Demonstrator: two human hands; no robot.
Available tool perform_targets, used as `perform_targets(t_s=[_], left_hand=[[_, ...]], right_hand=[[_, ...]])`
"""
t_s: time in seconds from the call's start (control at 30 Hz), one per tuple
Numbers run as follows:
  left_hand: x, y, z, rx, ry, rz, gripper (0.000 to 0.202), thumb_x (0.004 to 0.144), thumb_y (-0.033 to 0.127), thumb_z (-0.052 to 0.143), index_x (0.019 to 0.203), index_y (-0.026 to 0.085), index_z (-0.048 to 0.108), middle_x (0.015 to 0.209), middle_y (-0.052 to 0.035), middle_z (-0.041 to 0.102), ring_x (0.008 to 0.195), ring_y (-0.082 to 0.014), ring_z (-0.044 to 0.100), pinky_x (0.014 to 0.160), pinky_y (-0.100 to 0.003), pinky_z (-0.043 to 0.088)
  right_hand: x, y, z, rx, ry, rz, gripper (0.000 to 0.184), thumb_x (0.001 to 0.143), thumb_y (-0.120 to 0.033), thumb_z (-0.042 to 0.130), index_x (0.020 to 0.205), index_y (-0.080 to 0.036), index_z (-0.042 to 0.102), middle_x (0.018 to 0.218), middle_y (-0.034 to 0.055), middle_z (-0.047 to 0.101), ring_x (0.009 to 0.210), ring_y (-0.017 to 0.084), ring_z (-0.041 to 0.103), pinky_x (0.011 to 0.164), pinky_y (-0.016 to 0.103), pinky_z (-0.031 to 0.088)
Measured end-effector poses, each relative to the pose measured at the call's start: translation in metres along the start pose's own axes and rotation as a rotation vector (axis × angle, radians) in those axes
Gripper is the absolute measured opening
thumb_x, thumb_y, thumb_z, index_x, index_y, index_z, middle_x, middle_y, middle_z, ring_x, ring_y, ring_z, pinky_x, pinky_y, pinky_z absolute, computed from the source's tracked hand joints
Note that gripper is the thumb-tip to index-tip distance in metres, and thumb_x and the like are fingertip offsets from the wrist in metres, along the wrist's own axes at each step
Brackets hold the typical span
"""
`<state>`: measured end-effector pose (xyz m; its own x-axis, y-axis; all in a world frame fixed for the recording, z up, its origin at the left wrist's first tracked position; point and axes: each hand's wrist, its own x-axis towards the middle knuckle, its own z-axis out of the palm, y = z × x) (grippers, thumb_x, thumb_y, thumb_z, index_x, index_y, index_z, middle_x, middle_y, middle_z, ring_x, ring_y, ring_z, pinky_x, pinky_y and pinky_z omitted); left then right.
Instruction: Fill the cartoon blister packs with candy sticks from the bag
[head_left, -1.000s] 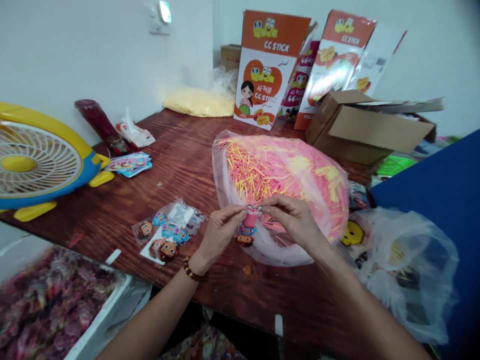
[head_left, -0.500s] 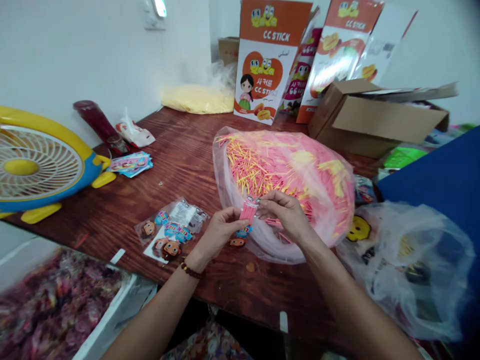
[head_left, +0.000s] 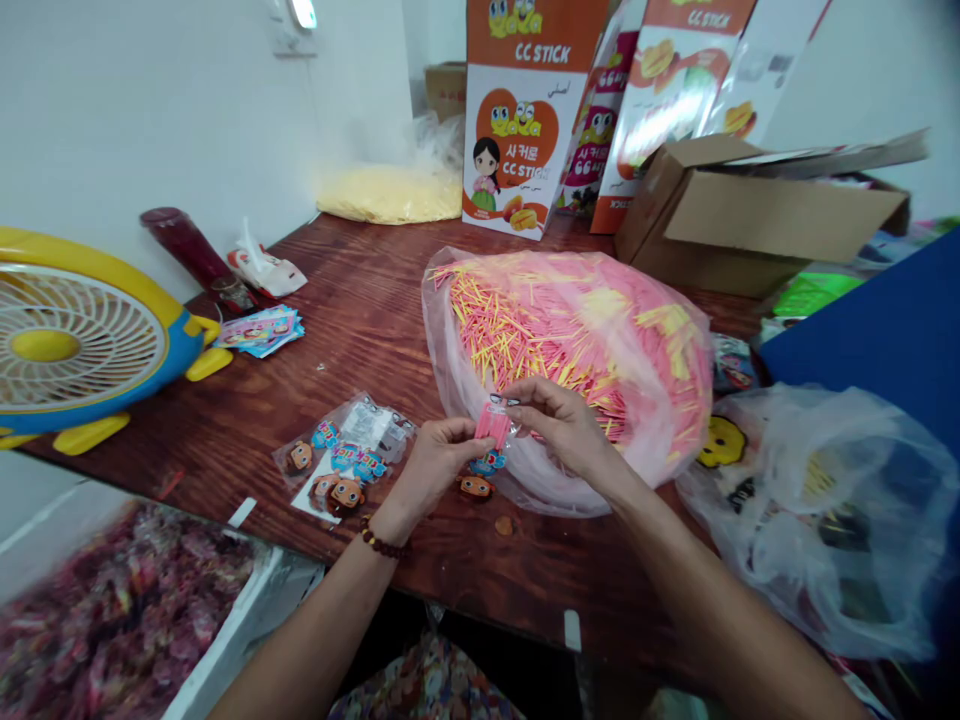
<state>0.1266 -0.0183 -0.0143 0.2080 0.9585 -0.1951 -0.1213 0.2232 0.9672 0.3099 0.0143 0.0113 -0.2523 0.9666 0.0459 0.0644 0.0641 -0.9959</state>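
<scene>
Between my hands is a small clear printed packet (head_left: 493, 425) with pink sticks inside and a cartoon face at its lower end. My left hand (head_left: 442, 457) pinches the packet's left side between thumb and fingers. At its upper right edge, my right hand (head_left: 559, 425) has thumb and fingertips closed on the packet. Just behind lies a large clear bag (head_left: 551, 490), spread open and full of pink and yellow sticks (head_left: 517, 335). Several flat packets with cartoon faces (head_left: 349, 460) lie on the table left of my left hand.
A yellow and blue fan (head_left: 82, 340) stands at the left. Printed cartons (head_left: 517, 130) and an open cardboard box (head_left: 765, 225) are at the back. A white crate (head_left: 225, 640) of pink wrapped pieces sits lower left; a plastic bag (head_left: 832, 520) lies right.
Both hands keep hold of the packet, and its lower end with the cartoon face shows more now. My right fingers have shifted slightly along its top edge. The view has tilted a little.
</scene>
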Motion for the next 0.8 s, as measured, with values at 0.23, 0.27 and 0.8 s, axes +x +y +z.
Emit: perform_targets(t_s=[0.23, 0.27, 0.8], left_hand=[[0.001, -0.004, 0.002, 0.054, 0.048, 0.053, 0.027, 0.067, 0.036, 0.081, 0.066, 0.013, 0.067, 0.060, 0.0022, 0.058, 0.055, -0.0081, 0.047, 0.052, -0.020, 0.036], [0.002, -0.005, 0.002, 0.054, 0.059, 0.057, 0.027, 0.067, 0.036, 0.081, 0.066, 0.013, 0.066, 0.060, 0.0025, 0.058, 0.055, -0.0079, 0.047, 0.052, -0.020, 0.036], [0.000, -0.026, -0.017, 0.289, -0.012, 0.098, 0.027, 0.079, 0.037, 0.070, 0.095, 0.015, 0.074, 0.081, -0.0026, 0.071, 0.072, -0.0152, 0.061, 0.068, -0.025, 0.047]], right_hand=[[-0.003, 0.009, 0.012, 0.157, -0.050, 0.124, 0.034, 0.065, -0.029, 0.078, 0.095, -0.021, 0.062, 0.079, -0.0032, 0.066, 0.067, 0.012, 0.059, 0.061, 0.025, 0.048], [-0.004, 0.012, 0.015, 0.172, -0.034, 0.125, 0.030, 0.064, -0.029, 0.079, 0.087, -0.020, 0.062, 0.075, -0.0037, 0.065, 0.066, 0.011, 0.058, 0.062, 0.025, 0.047], [-0.007, 0.037, 0.010, -0.268, 0.001, 0.110, 0.019, 0.082, -0.033, 0.064, 0.070, -0.018, 0.063, 0.057, -0.0061, 0.055, 0.047, 0.009, 0.049, 0.048, 0.022, 0.036]])
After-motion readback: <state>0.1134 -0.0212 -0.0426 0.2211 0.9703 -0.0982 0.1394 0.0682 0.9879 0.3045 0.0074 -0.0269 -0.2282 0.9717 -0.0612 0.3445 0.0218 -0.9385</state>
